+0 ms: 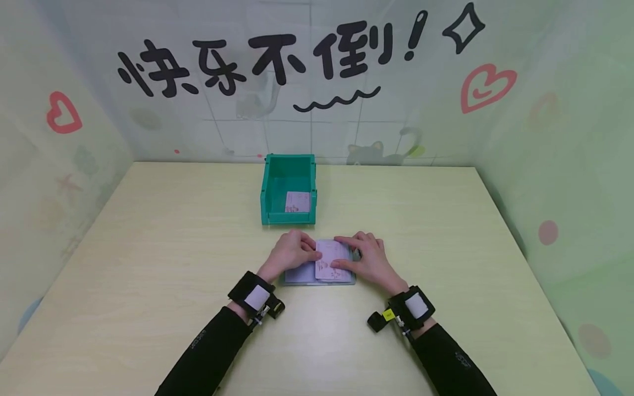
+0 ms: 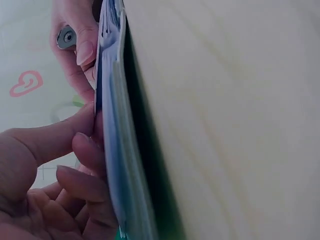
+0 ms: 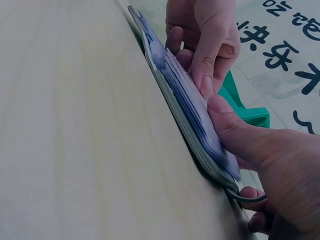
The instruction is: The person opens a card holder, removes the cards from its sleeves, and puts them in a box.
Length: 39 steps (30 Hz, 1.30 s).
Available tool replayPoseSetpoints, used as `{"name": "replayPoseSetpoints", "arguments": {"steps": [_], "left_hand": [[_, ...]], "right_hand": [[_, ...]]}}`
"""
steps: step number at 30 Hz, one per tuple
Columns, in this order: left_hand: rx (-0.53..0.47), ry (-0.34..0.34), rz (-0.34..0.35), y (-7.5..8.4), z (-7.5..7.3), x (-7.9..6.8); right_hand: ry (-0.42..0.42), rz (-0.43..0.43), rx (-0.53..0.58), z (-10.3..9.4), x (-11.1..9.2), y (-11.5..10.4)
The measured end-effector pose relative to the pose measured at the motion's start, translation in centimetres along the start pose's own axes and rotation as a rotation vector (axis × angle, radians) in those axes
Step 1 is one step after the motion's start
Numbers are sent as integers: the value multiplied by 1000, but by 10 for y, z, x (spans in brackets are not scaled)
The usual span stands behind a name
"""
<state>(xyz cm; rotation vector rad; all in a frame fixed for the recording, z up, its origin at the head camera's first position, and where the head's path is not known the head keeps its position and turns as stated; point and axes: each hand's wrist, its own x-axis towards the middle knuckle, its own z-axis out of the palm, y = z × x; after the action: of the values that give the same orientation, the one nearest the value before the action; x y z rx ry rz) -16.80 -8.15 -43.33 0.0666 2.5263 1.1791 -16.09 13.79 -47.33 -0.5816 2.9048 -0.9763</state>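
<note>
A small card album (image 1: 299, 275) lies spread on the table, its pale purple pages stacked within a grey-green cover. Over its right half is a purple printed card (image 1: 327, 269). My left hand (image 1: 295, 250) pinches the card's left edge between thumb and fingertip; its other fingers (image 2: 82, 185) curl beside the pages. From the right, my right hand (image 1: 366, 256) grips the album's right side, thumb on the printed face and index finger along the top edge. In the right wrist view both thumbs nearly meet above the page stack (image 3: 187, 107). What lies under the fingers is hidden.
Behind the album stands a green bin (image 1: 289, 218) with a similar purple card (image 1: 298, 202) inside. A dark elastic loop (image 3: 250, 199) sticks out from the album's cover. Printed cloth walls enclose the pale wooden table (image 1: 173, 247) at the back and sides.
</note>
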Motion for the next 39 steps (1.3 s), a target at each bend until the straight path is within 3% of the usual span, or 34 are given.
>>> {"name": "replayPoseSetpoints", "arguments": {"steps": [20, 27, 39], "left_hand": [[-282, -85, -63, -19, -20, -7], [-319, -104, -61, -24, -25, -10], [-287, -49, -13, -28, -37, -15]], "right_hand": [[-18, 17, 11, 1, 1, 0], [-16, 18, 8, 1, 1, 1], [-9, 18, 25, 1, 0, 0]]}}
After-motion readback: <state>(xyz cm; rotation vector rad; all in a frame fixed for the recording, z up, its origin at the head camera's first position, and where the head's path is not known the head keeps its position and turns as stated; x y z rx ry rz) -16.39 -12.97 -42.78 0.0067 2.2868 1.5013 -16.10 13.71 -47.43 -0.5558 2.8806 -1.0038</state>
